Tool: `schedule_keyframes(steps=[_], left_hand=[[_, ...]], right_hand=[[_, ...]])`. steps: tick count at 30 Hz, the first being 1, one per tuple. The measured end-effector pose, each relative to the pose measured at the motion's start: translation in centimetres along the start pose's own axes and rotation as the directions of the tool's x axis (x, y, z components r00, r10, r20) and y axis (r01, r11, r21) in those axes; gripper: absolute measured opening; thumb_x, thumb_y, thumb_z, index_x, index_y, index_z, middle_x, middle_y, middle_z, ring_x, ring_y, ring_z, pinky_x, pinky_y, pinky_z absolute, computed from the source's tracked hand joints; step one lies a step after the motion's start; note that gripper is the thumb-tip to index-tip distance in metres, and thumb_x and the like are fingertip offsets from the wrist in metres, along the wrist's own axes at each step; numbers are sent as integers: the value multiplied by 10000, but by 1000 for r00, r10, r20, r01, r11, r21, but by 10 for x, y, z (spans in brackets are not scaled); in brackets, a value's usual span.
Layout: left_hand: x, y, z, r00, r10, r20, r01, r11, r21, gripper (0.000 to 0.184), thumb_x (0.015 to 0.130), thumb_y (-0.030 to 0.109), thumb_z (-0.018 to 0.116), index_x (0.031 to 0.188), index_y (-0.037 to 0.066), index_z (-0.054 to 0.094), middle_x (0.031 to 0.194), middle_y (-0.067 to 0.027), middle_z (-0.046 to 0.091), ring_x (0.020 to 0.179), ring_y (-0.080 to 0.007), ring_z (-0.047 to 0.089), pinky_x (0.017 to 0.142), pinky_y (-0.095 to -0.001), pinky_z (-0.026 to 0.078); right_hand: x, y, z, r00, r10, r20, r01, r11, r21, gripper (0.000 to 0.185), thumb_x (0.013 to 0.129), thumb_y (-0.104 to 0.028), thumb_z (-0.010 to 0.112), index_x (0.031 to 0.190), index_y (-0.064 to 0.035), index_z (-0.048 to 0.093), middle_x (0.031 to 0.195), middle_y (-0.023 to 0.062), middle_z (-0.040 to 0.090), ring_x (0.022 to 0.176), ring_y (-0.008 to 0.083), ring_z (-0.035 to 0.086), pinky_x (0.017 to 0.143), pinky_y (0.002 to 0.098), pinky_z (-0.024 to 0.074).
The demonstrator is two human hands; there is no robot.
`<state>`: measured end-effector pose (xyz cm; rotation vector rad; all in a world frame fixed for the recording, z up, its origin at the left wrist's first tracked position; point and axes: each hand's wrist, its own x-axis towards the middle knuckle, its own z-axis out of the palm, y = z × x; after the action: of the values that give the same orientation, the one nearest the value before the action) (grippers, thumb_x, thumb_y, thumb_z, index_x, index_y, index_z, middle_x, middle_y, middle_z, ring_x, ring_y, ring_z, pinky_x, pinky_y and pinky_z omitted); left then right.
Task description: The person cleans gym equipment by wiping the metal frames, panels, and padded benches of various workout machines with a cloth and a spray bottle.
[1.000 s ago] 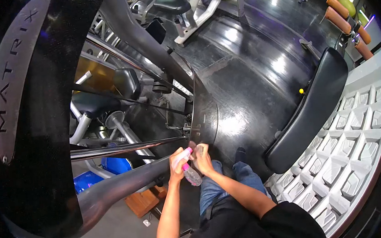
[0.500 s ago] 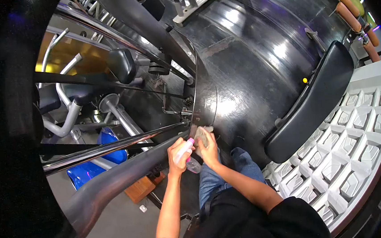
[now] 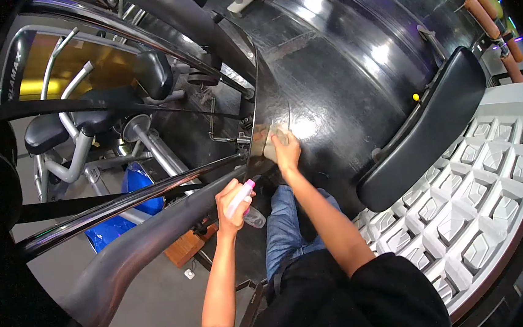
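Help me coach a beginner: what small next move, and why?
Probably slide the right hand and its pale cloth along the glossy black curved panel: the cloth appears against it, and the left hand holds the pink-topped clear spray bottle.

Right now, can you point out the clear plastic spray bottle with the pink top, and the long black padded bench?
Spray bottle [image 3: 254, 218]: head view, on its clear lower body.
Padded bench [image 3: 428, 133]: head view, mid-length on its cushion.

one bottle, one cloth, one yellow knob
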<state>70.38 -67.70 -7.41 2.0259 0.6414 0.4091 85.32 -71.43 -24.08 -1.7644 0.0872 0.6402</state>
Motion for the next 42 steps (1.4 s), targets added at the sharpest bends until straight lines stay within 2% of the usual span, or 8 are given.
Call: schedule_keyframes(steps=[3,9,16,22,26,32,37,42], left_hand=[[-1,-1,-1,1000,-20,15,20,1000,2,345,778,285,560,768,-48,650,667,-135,570,617,-270,514,574,-367,402],[-1,-1,-1,1000,-27,9,27,999,27,376,810,318,555,787,-44,655,675,-135,571,624,-270,518,578,-364,405],[-3,-5,-2,1000,-7,23,6,999,44,378,803,332,562,783,-33,657,657,-127,545,613,-268,508,563,-367,399],[-2,-7,-1,1000,18,16,-19,998,54,363,803,328,564,787,-21,662,635,-117,514,562,-258,485,528,-368,381],[-6,-12,-3,998,50,24,-52,994,96,380,838,356,556,797,-5,669,627,-100,492,546,-257,481,505,-366,370],[-6,-12,-2,997,67,34,-70,992,102,394,837,373,565,796,-4,670,641,-108,496,554,-261,493,510,-359,378],[-7,-12,-4,996,60,70,-70,987,147,387,832,362,575,805,-12,673,655,-104,507,562,-265,510,511,-360,391],[-7,-11,-5,996,46,80,-58,986,156,363,803,339,581,803,-11,681,650,-103,514,545,-259,510,497,-354,392]], right_hand=[[-55,34,4,985,-167,-31,169,978,118,337,878,-230,709,1128,-15,640,1161,164,671,1142,262,617,973,363,446],[-81,86,3,983,17,180,-1,996,-85,361,890,-227,676,1187,-84,530,1137,230,652,1096,417,613,917,435,476],[33,49,17,1000,-4,3,4,996,-88,307,843,-180,704,1137,-119,637,1138,166,668,1079,382,621,926,427,476],[-19,65,28,984,-106,-143,115,992,60,301,873,-153,653,1168,-97,627,1229,150,633,1165,327,589,985,400,444],[-61,115,31,993,-27,-113,33,998,47,303,888,-148,641,1184,-87,612,1207,134,652,1159,311,600,984,386,446],[1,154,41,921,389,-32,-390,916,-96,411,827,-241,682,1218,-132,620,1182,141,667,1097,316,626,964,409,463],[79,108,41,965,263,-14,-262,963,58,366,845,-139,695,1206,-138,630,1205,121,643,1121,298,603,966,382,453],[15,119,37,992,-88,-94,91,995,30,350,871,-140,661,1211,-79,606,1227,139,629,1150,311,586,1003,394,426]])
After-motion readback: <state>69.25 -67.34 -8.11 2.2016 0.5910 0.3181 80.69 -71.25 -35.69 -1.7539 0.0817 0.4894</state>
